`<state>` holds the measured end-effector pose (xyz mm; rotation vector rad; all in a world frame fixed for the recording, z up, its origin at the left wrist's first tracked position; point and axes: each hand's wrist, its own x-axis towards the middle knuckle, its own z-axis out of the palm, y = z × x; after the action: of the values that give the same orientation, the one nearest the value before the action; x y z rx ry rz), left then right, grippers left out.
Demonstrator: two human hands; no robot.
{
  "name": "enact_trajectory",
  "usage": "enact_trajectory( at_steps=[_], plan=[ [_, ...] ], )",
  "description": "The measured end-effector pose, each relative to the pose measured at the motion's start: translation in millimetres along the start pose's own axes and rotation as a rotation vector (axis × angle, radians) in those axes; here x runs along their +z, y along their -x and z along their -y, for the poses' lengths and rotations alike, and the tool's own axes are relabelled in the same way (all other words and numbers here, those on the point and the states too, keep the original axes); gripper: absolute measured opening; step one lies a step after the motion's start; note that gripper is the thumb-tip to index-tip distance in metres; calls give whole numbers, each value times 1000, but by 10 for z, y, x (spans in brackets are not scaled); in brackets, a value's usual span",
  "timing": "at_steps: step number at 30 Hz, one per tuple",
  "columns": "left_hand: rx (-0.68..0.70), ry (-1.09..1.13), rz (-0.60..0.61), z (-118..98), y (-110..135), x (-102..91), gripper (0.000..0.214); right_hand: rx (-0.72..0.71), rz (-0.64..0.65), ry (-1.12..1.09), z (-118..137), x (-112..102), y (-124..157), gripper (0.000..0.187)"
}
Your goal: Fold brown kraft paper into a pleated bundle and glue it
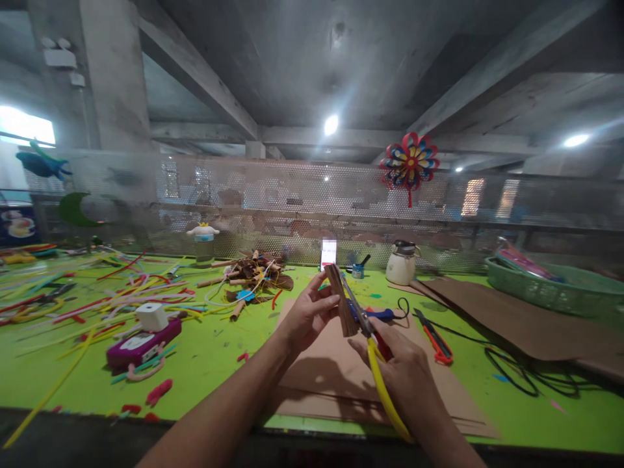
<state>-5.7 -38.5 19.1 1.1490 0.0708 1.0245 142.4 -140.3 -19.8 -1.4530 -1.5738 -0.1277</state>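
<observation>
Left hand (309,312) pinched brown paper strip (344,309), seemingly steadying it | right hand (407,357) clasped scissors (376,364), blades beside strip

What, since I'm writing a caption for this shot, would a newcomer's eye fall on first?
Probably the red, blue and yellow flower ornament at upper right, against the mesh screen. Next, at the centre, come the yellow-handled scissors in the right hand, beside a brown piece in the left hand. Bright, thin strips sprawl across the left of the green tabletop.
</observation>
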Motion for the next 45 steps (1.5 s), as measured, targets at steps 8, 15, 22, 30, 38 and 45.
enact_trajectory(
  at_steps=[8,15,22,30,38,45],
  plan=[
    [-9,18,-8,-5,-11,-13,49,61,-6,-7,36,-59,-10,36],
    [-32,16,-17,5,-45,-72,41,214,47,219,-343,-199,-245,39],
    [-107,-37,-85,41,-95,-187,28,381,111,577,-1373,-484,-629,47],
    [-103,-51,-63,41,-73,-165,36,444,132,559,-1805,-711,-586,47],
    [-69,-51,4,66,-36,-60,45,265,113,-131,-487,-339,-203,46],
    [-100,-19,14,32,-42,-96,39,184,15,-80,-345,-81,-231,41]
  ],
)
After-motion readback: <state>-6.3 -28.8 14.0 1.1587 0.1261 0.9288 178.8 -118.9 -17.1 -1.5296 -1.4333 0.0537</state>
